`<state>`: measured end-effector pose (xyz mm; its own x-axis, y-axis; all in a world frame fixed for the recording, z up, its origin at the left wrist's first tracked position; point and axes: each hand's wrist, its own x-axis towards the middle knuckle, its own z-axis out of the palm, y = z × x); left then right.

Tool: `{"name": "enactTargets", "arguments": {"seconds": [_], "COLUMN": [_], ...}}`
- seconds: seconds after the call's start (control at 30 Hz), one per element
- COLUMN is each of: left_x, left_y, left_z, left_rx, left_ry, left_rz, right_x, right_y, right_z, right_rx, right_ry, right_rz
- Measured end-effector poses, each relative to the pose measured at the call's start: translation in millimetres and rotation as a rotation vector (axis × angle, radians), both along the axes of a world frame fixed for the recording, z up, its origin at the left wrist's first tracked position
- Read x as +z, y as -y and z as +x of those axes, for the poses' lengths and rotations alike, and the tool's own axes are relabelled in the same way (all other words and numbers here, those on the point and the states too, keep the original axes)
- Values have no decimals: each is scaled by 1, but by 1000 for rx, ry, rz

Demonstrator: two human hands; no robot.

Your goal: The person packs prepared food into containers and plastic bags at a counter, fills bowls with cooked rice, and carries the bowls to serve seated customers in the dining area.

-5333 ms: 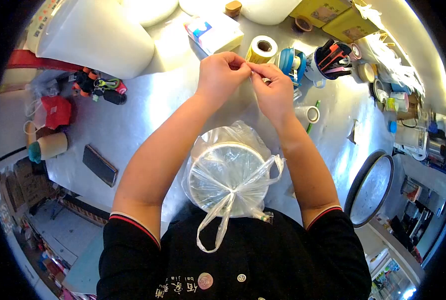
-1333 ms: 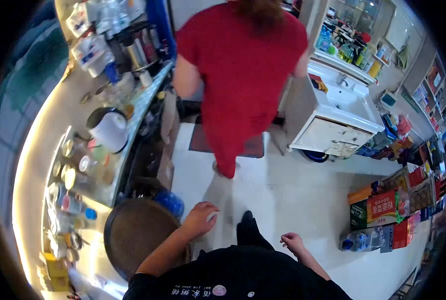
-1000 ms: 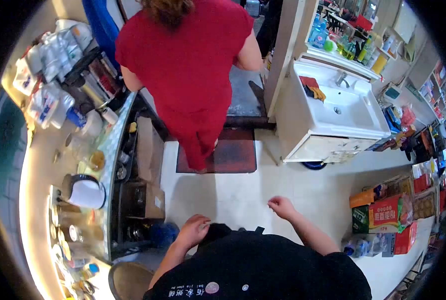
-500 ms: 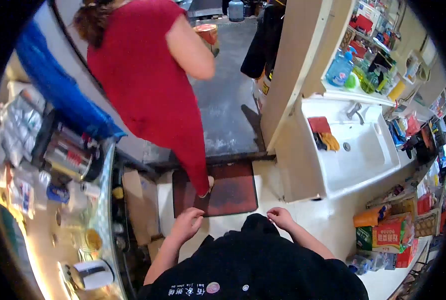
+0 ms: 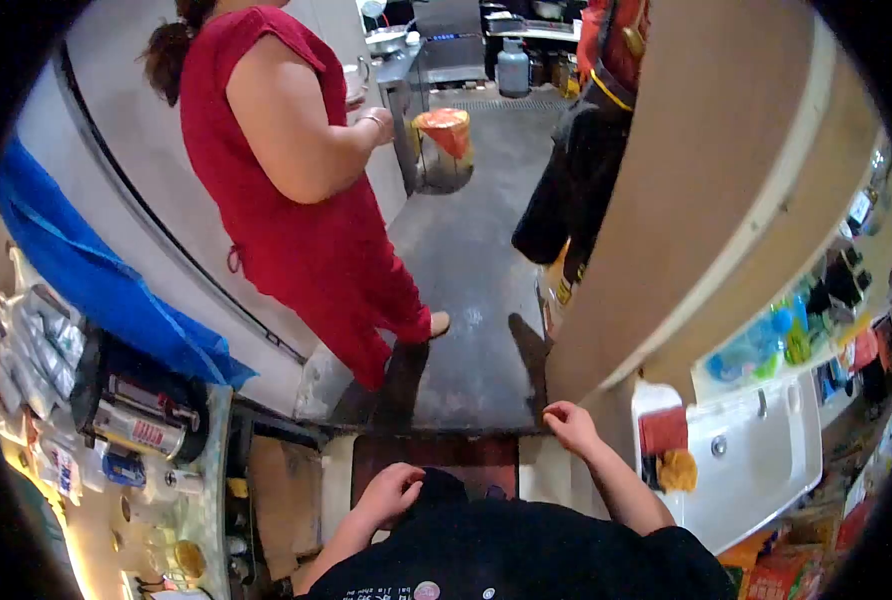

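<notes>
Low in the head view, my left hand (image 5: 391, 492) is in front of my black shirt, over the edge of the dark red floor mat (image 5: 436, 460). Its fingers are loosely bent, with the thumb apart, and no object shows in it. My right hand (image 5: 573, 428) is held out to the right, between the doorway and the washbasin. Its fingers are half curled, and nothing is seen between them. Neither hand touches any object in view.
Ahead on the left, a person in red (image 5: 296, 200) stands in the doorway. A bin (image 5: 444, 150) and a gas cylinder (image 5: 513, 68) are beyond. At the right are a door frame (image 5: 706, 200) and a washbasin (image 5: 756, 460); at the left, a cluttered counter (image 5: 211, 430).
The metal table and bagged bowl are out of view. I have moved across the room to the doorway. The person in red has stepped further through it. My hands have come apart, hanging low.
</notes>
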<state>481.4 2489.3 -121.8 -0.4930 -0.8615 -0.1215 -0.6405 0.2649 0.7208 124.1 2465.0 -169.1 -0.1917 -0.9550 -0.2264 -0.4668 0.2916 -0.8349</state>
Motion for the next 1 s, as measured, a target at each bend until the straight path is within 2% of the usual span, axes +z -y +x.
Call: {"name": "enactTargets", "arguments": {"seconds": [0.07, 0.17, 0.23, 0.27, 0.33, 0.37, 0.43, 0.5, 0.53, 0.57, 0.6, 0.7, 0.8, 1.0], "left_x": [3, -17, -16, -15, -15, -15, -10, 8, 15, 25, 43, 66, 100, 160], "left_y": [21, 52, 78, 94, 130, 151, 192, 245, 270, 288, 309, 369, 420, 506], "left_z": [-5, 2, -2, -7, -11, -14, -18, -18, -16, -15, -17, -23, -48, -160], "left_rx": [45, 42, 79, 75, 54, 53, 6, -15, -44, -70, -21, -105, -259, -503], "left_ry": [25, -43, -17, -22, -33, -37, -35, -52, -36, -21, -46, -66, -124, -180], "left_rz": [11, -20, 78, 92, 144, 140, 129, 137, 83, 34, 123, -19, -146, -62], "right_x": [-3, 1, -11, -29, -58, -90, -77, -66, -60, -55, -51, -39, -18, 22], "right_y": [41, 84, 105, 116, 128, 128, 132, 130, 128, 131, 134, 134, 131, 148], "right_z": [-20, -40, -51, -64, -74, -89, -93, -96, -97, -98, -99, -96, -86, -97], "right_rx": [-34, -108, -284, -365, -505, -489, -445, -267, -236, -261, -308, -409, -476, -626], "right_ry": [-26, -32, -59, -18, 62, 257, 99, -660, -725, -602, -466, -231, -128, -22], "right_rz": [-102, -225, -259, -105, -197, -311, -199, -38, 64, 179, 281, 472, 555, 587]}}
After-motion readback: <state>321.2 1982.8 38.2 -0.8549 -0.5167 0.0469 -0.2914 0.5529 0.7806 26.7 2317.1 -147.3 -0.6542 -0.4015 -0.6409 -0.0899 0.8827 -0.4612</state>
